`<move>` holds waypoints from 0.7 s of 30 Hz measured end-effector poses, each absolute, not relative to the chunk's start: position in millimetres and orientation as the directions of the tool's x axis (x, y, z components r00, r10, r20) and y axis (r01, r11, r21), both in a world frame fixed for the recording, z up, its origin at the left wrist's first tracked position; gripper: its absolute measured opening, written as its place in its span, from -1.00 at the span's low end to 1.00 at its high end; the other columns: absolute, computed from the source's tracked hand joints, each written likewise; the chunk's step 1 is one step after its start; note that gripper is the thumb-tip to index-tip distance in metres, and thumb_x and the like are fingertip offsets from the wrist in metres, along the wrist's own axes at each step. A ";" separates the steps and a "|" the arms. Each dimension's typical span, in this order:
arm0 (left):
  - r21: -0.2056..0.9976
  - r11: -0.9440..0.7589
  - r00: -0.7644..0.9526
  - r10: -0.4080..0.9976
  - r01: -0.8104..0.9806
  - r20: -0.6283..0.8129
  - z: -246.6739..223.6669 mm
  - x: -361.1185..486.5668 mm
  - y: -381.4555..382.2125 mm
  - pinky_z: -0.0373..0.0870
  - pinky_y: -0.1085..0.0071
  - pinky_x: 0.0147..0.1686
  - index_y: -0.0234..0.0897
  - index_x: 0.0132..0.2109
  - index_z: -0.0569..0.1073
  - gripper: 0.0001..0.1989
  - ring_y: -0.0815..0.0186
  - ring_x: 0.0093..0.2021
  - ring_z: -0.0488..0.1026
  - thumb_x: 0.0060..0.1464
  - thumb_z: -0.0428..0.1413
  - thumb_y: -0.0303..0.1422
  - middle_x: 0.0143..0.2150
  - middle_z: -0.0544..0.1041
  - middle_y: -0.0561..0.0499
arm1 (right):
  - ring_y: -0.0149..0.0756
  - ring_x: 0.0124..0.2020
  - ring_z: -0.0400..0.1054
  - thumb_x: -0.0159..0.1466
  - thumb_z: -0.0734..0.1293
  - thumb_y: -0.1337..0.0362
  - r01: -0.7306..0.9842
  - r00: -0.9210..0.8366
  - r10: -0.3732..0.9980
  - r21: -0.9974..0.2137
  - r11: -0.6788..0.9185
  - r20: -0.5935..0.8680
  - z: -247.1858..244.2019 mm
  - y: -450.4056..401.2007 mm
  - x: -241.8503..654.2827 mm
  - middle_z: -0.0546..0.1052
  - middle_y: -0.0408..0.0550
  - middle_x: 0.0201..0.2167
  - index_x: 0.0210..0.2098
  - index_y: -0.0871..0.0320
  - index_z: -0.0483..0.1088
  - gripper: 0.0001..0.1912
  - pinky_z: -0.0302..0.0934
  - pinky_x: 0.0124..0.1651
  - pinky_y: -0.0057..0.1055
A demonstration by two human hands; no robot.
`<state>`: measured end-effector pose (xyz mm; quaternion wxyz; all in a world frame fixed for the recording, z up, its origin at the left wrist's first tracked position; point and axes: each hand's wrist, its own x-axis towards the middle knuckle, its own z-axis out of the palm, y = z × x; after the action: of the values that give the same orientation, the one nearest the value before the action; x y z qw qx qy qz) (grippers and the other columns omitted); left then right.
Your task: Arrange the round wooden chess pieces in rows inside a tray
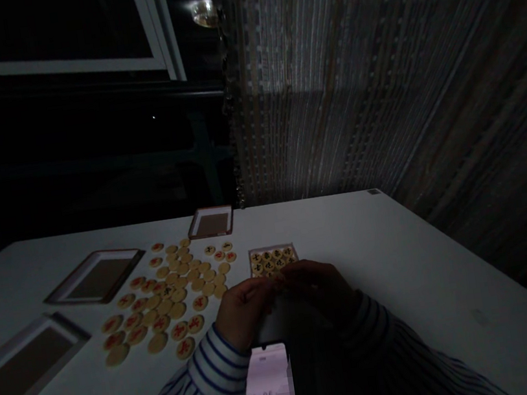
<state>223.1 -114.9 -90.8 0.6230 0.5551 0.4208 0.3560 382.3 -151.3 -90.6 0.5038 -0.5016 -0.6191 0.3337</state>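
My left hand (246, 309) and my right hand (322, 287) meet at the near edge of a small shallow box (271, 247). Fingertips of both hands are closed around a round wooden Chinese chess piece (278, 280), whose face is too dark to read. Inside the box, pieces with black characters (268, 265) lie face up in neat rows. The nearest row is partly hidden by my fingers. Left of my hands, many loose Chinese chess pieces (174, 295) spread over the white table (384, 324). Some show red characters, a few black, and others plain faces.
Three shallow trays or lids stand on the table: one at the back (213, 233), one at left (137, 258), one at the near left (74, 335). A phone (264, 380) showing a timer lies below my hands. Behind the table hangs a string curtain (297, 88).
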 end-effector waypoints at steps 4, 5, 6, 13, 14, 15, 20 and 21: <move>0.994 0.111 0.400 0.910 0.009 -0.105 -94.2 223.4 -113.6 0.25 0.50 -0.55 -0.38 -0.37 0.48 -0.65 0.40 -0.57 0.35 -0.23 0.14 -0.16 -0.53 0.50 -0.03 | -0.33 -0.33 0.40 0.06 0.31 0.22 0.286 0.013 0.957 -0.919 0.273 0.288 -88.4 -151.8 381.9 0.51 -0.04 -0.36 -0.32 0.17 0.41 -0.80 0.33 -0.24 -0.34; 0.995 0.103 0.397 0.912 0.016 -0.101 -94.4 223.3 -113.4 0.26 0.50 -0.54 -0.38 -0.37 0.48 -0.65 0.39 -0.55 0.37 -0.23 0.14 -0.16 -0.52 0.51 -0.04 | -0.33 -0.33 0.40 0.06 0.30 0.22 0.290 0.009 0.956 -0.916 0.278 0.293 -87.6 -151.9 381.8 0.52 -0.05 -0.36 -0.32 0.17 0.42 -0.79 0.33 -0.24 -0.34; 0.995 0.099 0.392 0.914 0.023 -0.100 -94.4 223.1 -113.3 0.28 0.49 -0.52 -0.38 -0.37 0.48 -0.66 0.38 -0.53 0.38 -0.23 0.13 -0.16 -0.51 0.51 -0.04 | -0.33 -0.34 0.40 0.06 0.30 0.21 0.297 0.007 0.955 -0.912 0.281 0.297 -86.7 -152.1 381.7 0.52 -0.05 -0.37 -0.33 0.16 0.42 -0.79 0.33 -0.25 -0.35; 0.997 0.011 0.377 0.925 0.079 -0.040 -94.0 220.6 -111.1 0.33 0.42 -0.35 -0.37 -0.33 0.49 -0.67 0.29 -0.37 0.43 -0.16 0.10 -0.18 -0.39 0.54 -0.08 | -0.33 -0.36 0.40 0.05 0.30 0.16 0.316 0.013 0.950 -0.903 0.292 0.312 -82.7 -153.2 379.8 0.53 -0.07 -0.40 -0.34 0.15 0.46 -0.76 0.34 -0.28 -0.37; 0.996 -0.003 0.382 0.924 0.089 -0.032 -93.8 220.4 -111.0 0.33 0.41 -0.33 -0.37 -0.32 0.49 -0.67 0.28 -0.36 0.43 -0.15 0.09 -0.17 -0.38 0.54 -0.09 | -0.33 -0.36 0.40 0.06 0.29 0.15 0.318 0.006 0.949 -0.900 0.297 0.315 -82.9 -153.3 379.7 0.53 -0.07 -0.40 -0.34 0.15 0.46 -0.76 0.34 -0.27 -0.37; 0.995 -0.011 0.386 0.922 0.095 -0.027 -93.4 220.2 -111.0 0.33 0.41 -0.32 -0.37 -0.32 0.50 -0.67 0.27 -0.34 0.43 -0.14 0.09 -0.17 -0.37 0.54 -0.09 | -0.33 -0.35 0.40 0.06 0.29 0.16 0.324 0.002 0.950 -0.898 0.296 0.314 -83.3 -153.3 379.8 0.53 -0.07 -0.40 -0.34 0.15 0.46 -0.76 0.33 -0.27 -0.36; 0.995 -0.019 0.390 0.921 0.094 -0.019 -91.5 220.4 -111.7 0.33 0.38 -0.24 -0.35 -0.33 0.51 -0.70 0.25 -0.28 0.44 -0.16 0.10 -0.20 -0.34 0.55 -0.08 | -0.31 -0.30 0.39 0.07 0.29 0.19 0.345 -0.027 0.950 -0.889 0.300 0.310 -86.0 -153.5 381.6 0.52 -0.06 -0.34 -0.30 0.14 0.45 -0.76 0.32 -0.22 -0.33; 0.995 -0.026 0.392 0.920 0.095 -0.013 -92.2 220.3 -111.4 0.33 0.38 -0.23 -0.34 -0.33 0.51 -0.70 0.25 -0.28 0.44 -0.16 0.10 -0.20 -0.34 0.55 -0.07 | -0.31 -0.30 0.39 0.07 0.29 0.19 0.345 -0.030 0.949 -0.888 0.305 0.314 -86.2 -153.6 381.8 0.52 -0.06 -0.34 -0.29 0.13 0.45 -0.77 0.32 -0.22 -0.33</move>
<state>220.3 -111.4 -92.2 0.5631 0.6155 0.4123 0.3662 381.8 -153.6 -86.2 0.4843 -0.5002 -0.6465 0.3118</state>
